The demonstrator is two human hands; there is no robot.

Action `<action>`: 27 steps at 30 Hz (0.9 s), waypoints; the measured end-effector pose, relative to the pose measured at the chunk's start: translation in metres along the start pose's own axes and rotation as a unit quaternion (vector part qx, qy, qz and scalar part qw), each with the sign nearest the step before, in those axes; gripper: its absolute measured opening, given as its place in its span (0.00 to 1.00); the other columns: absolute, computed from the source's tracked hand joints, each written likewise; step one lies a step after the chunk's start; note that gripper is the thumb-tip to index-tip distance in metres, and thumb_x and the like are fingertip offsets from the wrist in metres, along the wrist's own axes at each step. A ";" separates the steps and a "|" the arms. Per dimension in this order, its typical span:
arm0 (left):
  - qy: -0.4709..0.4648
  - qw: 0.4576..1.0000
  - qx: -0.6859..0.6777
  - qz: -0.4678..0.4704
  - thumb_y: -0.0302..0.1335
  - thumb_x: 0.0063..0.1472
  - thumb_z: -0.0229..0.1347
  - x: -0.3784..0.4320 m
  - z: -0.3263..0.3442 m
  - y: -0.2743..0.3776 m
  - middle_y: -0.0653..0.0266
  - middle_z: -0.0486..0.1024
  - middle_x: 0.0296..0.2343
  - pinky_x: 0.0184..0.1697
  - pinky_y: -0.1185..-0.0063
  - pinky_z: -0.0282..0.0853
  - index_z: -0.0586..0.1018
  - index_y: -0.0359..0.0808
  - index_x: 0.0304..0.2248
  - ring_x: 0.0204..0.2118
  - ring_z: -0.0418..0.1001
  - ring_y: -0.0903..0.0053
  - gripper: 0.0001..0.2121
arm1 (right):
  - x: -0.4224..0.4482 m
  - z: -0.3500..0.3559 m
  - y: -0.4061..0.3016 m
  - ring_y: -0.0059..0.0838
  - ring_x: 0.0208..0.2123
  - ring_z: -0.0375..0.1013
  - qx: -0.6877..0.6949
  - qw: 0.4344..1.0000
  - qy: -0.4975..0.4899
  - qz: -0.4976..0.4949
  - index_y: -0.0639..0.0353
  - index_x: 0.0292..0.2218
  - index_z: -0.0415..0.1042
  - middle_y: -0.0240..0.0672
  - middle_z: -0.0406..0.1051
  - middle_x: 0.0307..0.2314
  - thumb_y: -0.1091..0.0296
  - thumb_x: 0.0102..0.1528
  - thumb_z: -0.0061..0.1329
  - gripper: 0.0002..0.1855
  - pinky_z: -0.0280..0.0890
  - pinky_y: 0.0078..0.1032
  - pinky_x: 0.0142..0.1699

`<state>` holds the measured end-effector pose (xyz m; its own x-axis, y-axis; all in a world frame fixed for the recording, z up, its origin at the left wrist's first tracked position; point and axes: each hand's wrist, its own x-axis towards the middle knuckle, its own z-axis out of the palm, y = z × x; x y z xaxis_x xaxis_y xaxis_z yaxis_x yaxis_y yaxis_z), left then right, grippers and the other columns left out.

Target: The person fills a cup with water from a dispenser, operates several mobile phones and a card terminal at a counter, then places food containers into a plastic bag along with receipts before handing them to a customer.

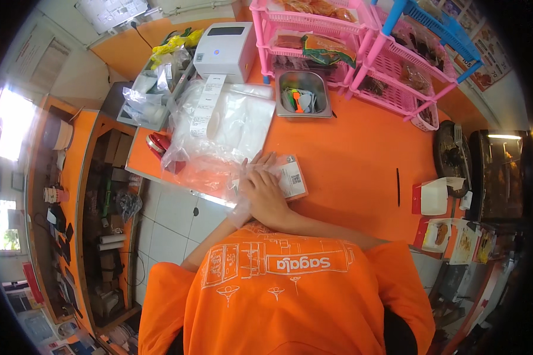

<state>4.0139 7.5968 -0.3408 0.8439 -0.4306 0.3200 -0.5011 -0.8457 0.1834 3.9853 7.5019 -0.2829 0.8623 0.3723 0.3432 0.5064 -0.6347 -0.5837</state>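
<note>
A flat package in clear plastic lies near the front edge of the orange table, with a white label [294, 178] bearing a printed code. My right hand [264, 188] rests palm down on the plastic at the package's left side, crossing over my left hand [268, 159]. Only the fingers of my left hand show beyond it, spread over the same plastic. Whether either hand pinches the film is unclear. Loose clear plastic [200, 171] stretches leftward from my hands. Behind it lies a stack of clear bags [248, 120], with a printed paper strip [208, 104] from the white label printer [225, 51] over it.
A red tape dispenser or similar tool [158, 144] is at the left edge. A metal container [304, 94] of small items stands before pink racks [311, 22]. A black pen or stick [398, 186] lies to the right, near open food boxes [435, 197] and a dark oval tray [452, 155].
</note>
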 end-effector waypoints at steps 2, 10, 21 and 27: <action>0.037 0.999 -0.006 0.028 0.44 0.55 0.53 -0.002 0.015 -0.007 0.58 0.65 0.50 0.59 0.62 0.49 0.69 0.35 0.50 0.58 0.56 0.60 0.28 | -0.016 -0.014 0.013 0.51 0.45 0.65 0.022 0.999 -0.037 -0.034 0.64 0.40 0.68 0.46 0.65 0.44 0.74 0.46 0.46 0.16 0.61 0.41 0.50; 0.004 0.992 -0.119 0.035 0.30 0.55 0.49 0.033 -0.019 -0.015 0.55 0.71 0.28 0.42 0.64 0.62 0.74 0.39 0.41 0.35 0.70 0.60 0.13 | -0.093 -0.061 0.057 0.45 0.56 0.58 -0.026 0.996 0.073 -0.046 0.64 0.52 0.62 0.42 0.58 0.53 0.71 0.48 0.52 0.30 0.52 0.41 0.61; -0.121 0.951 -0.278 -0.058 0.31 0.62 0.44 0.106 -0.117 -0.060 0.45 0.76 0.35 0.45 0.72 0.68 0.72 0.33 0.48 0.38 0.75 0.54 0.17 | -0.052 -0.110 0.090 0.43 0.63 0.48 -0.313 0.904 0.182 -0.228 0.41 0.58 0.55 0.38 0.50 0.59 0.59 0.51 0.54 0.35 0.39 0.66 0.60; -0.071 0.942 -0.327 -0.014 0.31 0.60 0.46 0.084 -0.136 -0.004 0.47 0.76 0.33 0.42 0.71 0.69 0.73 0.32 0.45 0.36 0.75 0.54 0.16 | -0.010 -0.133 0.095 0.40 0.61 0.46 -0.147 0.919 0.275 -0.243 0.44 0.58 0.53 0.39 0.51 0.57 0.63 0.55 0.49 0.31 0.40 0.63 0.58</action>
<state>4.0613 7.6072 -0.1877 0.8524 -0.4884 0.1867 -0.4498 -0.5029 0.7381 4.0250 7.3479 -0.2440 0.3624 0.3141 0.8775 0.7403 -0.6690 -0.0663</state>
